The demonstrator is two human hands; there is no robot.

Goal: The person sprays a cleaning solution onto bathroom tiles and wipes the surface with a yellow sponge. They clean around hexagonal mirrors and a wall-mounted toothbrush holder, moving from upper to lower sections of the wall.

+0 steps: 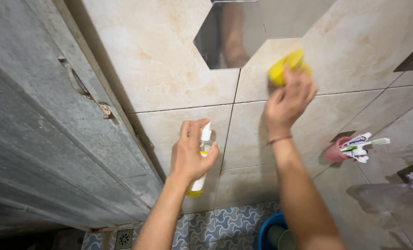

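now the left hand (190, 155) has its fingers closed around an upright spray bottle (202, 159). up and to the right, the right hand (287, 99) presses a yellow sponge (285, 67) on the wall tile (169, 60), fingers gripping it.

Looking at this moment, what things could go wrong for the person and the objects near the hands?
The right hand rubs a yellow sponge just below the hexagonal mirror tile; a slip may knock its edge. Spray from the clear bottle in the left hand might reach the pink toothbrush holder.
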